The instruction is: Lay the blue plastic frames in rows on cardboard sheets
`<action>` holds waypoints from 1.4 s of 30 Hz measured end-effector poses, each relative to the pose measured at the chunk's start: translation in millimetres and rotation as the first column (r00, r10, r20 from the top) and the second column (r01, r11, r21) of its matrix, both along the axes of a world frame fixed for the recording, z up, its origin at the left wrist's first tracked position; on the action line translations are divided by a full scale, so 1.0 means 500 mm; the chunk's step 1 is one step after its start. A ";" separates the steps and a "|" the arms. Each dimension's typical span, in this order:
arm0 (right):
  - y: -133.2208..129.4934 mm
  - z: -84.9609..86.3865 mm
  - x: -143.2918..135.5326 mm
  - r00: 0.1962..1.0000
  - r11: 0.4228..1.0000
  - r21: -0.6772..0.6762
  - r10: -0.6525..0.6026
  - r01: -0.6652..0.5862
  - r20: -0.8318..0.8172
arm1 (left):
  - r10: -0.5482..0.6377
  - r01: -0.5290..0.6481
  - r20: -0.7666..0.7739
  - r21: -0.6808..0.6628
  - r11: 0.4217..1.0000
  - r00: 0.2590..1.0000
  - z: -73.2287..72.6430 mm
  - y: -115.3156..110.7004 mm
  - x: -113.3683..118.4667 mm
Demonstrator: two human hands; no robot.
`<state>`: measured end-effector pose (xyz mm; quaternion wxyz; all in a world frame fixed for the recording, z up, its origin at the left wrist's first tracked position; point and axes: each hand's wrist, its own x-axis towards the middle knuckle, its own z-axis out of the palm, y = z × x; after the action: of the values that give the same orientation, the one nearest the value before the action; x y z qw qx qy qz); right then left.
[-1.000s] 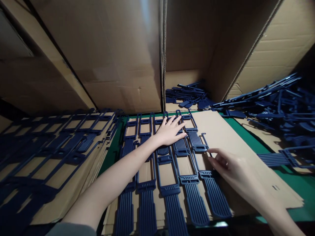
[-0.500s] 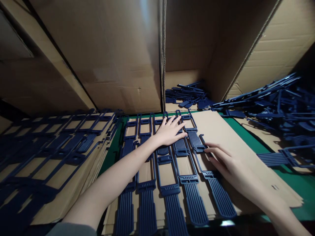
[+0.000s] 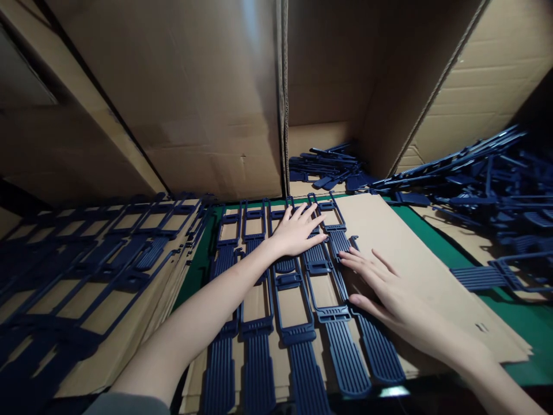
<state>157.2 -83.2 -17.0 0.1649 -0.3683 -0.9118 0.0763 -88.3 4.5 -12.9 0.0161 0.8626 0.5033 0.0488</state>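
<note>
Several dark blue plastic frames with ribbed paddle ends (image 3: 348, 357) lie side by side in a row on a stack of cardboard sheets (image 3: 415, 271). My left hand (image 3: 298, 231) rests palm down with spread fingers across the upper parts of the frames, hiding what is under it. At the right end of the row, my right hand (image 3: 384, 288) is stretched out against the rightmost blue frame (image 3: 381, 349), its fingertips on the frame's edge. That frame sits close against its neighbour, and my hand covers part of its middle.
To the left, another cardboard stack (image 3: 129, 346) carries more blue frames. A tangled heap of blue parts (image 3: 488, 190) lies at right, and a smaller pile (image 3: 326, 167) sits in an open cardboard box (image 3: 328, 69). The table surface is green (image 3: 432, 233).
My right hand has shifted left and flattened, its fingers now extended. The rightmost frame has slid left toward its neighbour. My left hand stays in place.
</note>
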 end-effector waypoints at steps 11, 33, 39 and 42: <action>0.008 -0.002 -0.001 0.999 0.998 0.042 -0.037 0.038 -0.023 | -0.003 0.003 0.002 -0.008 1.000 1.000 0.003 -0.002 0.001; 0.023 -0.002 -0.002 0.987 0.997 0.021 -0.065 0.069 -0.144 | -0.391 0.380 0.108 0.111 0.918 0.914 0.045 -0.023 0.015; 0.020 -0.004 -0.004 0.988 0.995 0.000 -0.096 0.096 -0.119 | -0.479 0.466 0.182 0.113 0.878 0.859 0.036 -0.023 0.019; 0.020 -0.005 -0.003 0.990 0.995 -0.007 -0.099 0.099 -0.101 | -0.489 0.474 0.230 0.121 0.872 0.841 0.032 -0.020 0.018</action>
<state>155.5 -73.1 -19.5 0.2144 -0.4090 -0.8827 0.0874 -79.1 -5.4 3.2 0.0664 0.9479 0.2626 0.1677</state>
